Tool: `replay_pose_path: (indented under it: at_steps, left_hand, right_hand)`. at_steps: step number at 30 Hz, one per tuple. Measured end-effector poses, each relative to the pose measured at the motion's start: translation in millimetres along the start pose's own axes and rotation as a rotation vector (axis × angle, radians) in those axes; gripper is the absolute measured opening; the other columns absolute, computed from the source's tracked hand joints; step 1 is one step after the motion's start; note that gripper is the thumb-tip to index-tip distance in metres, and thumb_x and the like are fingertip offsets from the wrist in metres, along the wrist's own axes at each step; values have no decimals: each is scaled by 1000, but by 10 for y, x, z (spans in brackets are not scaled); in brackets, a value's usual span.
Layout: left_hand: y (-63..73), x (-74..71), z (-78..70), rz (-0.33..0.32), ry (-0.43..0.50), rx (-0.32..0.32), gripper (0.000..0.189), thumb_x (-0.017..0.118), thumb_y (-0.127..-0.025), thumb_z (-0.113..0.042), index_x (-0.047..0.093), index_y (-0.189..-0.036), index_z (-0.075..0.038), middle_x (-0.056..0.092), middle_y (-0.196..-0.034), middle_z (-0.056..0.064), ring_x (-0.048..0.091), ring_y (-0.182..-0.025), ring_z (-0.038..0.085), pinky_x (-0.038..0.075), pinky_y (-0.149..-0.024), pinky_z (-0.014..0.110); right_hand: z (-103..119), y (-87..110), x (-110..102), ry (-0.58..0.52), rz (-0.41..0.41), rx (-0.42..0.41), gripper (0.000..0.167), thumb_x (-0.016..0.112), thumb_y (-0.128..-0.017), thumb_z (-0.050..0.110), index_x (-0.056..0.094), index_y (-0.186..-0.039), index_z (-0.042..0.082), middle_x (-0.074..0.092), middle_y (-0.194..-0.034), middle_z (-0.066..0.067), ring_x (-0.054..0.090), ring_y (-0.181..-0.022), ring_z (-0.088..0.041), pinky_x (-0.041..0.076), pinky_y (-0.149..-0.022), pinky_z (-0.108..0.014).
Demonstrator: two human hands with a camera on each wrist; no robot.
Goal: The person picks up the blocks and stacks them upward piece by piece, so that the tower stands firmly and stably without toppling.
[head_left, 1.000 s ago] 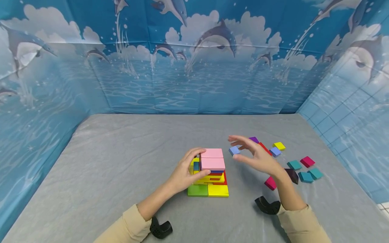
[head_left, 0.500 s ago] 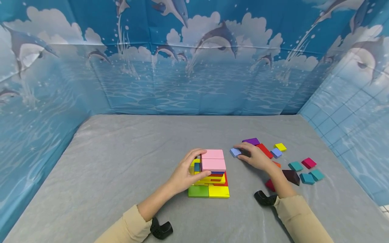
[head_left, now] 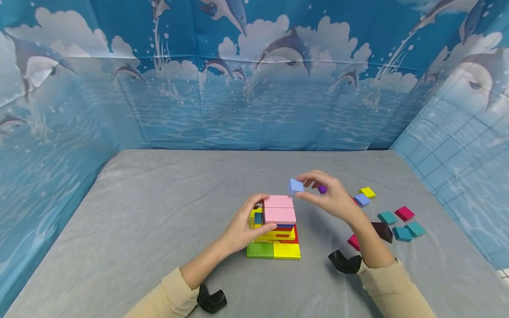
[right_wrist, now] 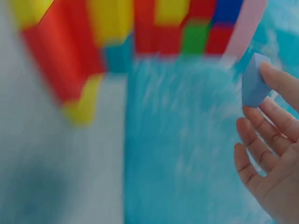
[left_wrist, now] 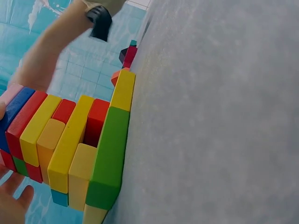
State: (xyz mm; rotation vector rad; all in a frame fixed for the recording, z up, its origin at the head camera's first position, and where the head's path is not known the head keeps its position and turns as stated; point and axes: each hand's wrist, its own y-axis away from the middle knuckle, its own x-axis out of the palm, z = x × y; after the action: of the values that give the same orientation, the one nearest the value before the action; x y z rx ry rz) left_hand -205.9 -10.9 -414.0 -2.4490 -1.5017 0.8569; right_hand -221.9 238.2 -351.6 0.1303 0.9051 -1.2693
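A layered tower of coloured wooden blocks (head_left: 274, 250) stands on the grey cloth, with two pink blocks (head_left: 279, 215) lying side by side on top. My left hand (head_left: 237, 227) steadies the tower's upper part from the left, its thumb along the front and its fingers reaching behind. Between thumb and fingertips, my right hand (head_left: 327, 194) pinches a light blue block (head_left: 295, 186). That block is in the air just beyond the tower's back right corner, apart from it. In the right wrist view the light blue block (right_wrist: 254, 83) is tilted, and the tower is blurred.
Loose blocks lie on the right: a dark triangular block (head_left: 382, 232), several teal blocks (head_left: 402, 234), a yellow one (head_left: 367, 192), a second light blue one (head_left: 362, 200) and a magenta one (head_left: 404, 213). A dolphin-printed curtain (head_left: 238, 110) borders the grey cloth (head_left: 167, 190).
My right hand has gone down to the light blue block, taken hold of it, and lifted it off the cloth leftward toward the tower. My left hand has stayed on the tower.
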Motion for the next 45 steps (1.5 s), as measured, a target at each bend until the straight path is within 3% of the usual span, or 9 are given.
replay_pose_path:
  at_steps: [3, 8, 17, 23, 28, 30, 35, 40, 45]
  left_hand:
    - [1, -5, -4, 5, 12, -19, 70, 69, -82, -23, 30, -140, -19, 42, -134, 0, 40, -119, 16, 38, -98, 42]
    - [7, -18, 3, 15, 33, -19, 75, 69, -82, -22, 24, -142, -25, 40, -136, 1, 39, -120, 16, 37, -98, 43]
    - [5, -31, 6, 30, 36, 9, 69, 68, -83, -21, 29, -140, -25, 36, -138, -1, 39, -119, 16, 41, -96, 41]
    - [10, -47, -46, 30, 47, 8, 65, 66, -84, -16, 32, -139, -20, 36, -138, 4, 38, -120, 21, 41, -95, 46]
    - [11, -48, -73, 25, 36, -49, 66, 67, -82, -12, 33, -139, -19, 36, -139, 6, 38, -121, 23, 37, -98, 48]
    - [10, -30, -26, 20, 24, -56, 67, 68, -82, -14, 33, -138, -21, 35, -140, 4, 38, -121, 21, 37, -98, 47]
    - [16, -17, -8, 15, 3, -41, 66, 68, -83, -18, 33, -138, -24, 36, -139, 1, 39, -120, 18, 40, -97, 44]
    - [14, -4, -12, 16, -6, -23, 66, 68, -83, -21, 33, -138, -26, 37, -139, 0, 40, -119, 17, 41, -95, 42]
    - [13, 0, -17, 14, -3, -23, 66, 68, -82, -21, 33, -138, -26, 37, -139, -1, 40, -119, 17, 42, -95, 42]
  right_hand:
    - [186, -19, 73, -17, 46, -44, 37, 74, -76, 9, 62, -111, 12, 60, -104, 1, 52, -89, -12, 45, -75, -23]
    - [303, -45, 234, -28, 115, -50, 35, 73, -77, 14, 63, -110, 12, 60, -103, 2, 52, -89, -10, 47, -77, -29]
    - [333, -92, 354, -36, 93, -67, 35, 75, -75, 16, 64, -108, 11, 60, -102, 3, 52, -87, -10, 49, -75, -28]
    - [326, -104, 360, -38, 95, -78, 37, 75, -76, 16, 63, -110, 11, 60, -104, 2, 53, -88, -10, 49, -75, -28]
    - [404, -74, 127, -60, 78, -34, 39, 68, -79, 1, 56, -116, -1, 59, -109, -13, 54, -92, -24, 46, -78, -25]
    - [252, -36, -27, -36, 30, 0, 40, 66, -80, -1, 55, -119, -1, 58, -110, -16, 54, -94, -24, 45, -78, -19]
    - [-522, 177, -394, 99, -77, 147, 37, 60, -89, 14, 53, -124, 6, 57, -113, -13, 51, -98, -20, 42, -78, -20]
    - [-959, 496, -668, 207, -51, 323, 38, 55, -92, 20, 51, -124, 0, 53, -114, -21, 48, -100, -31, 42, -77, -32]
    - [-1210, 733, -782, 291, 0, 404, 40, 60, -89, 20, 53, -120, -4, 50, -110, -26, 47, -96, -40, 46, -75, -49]
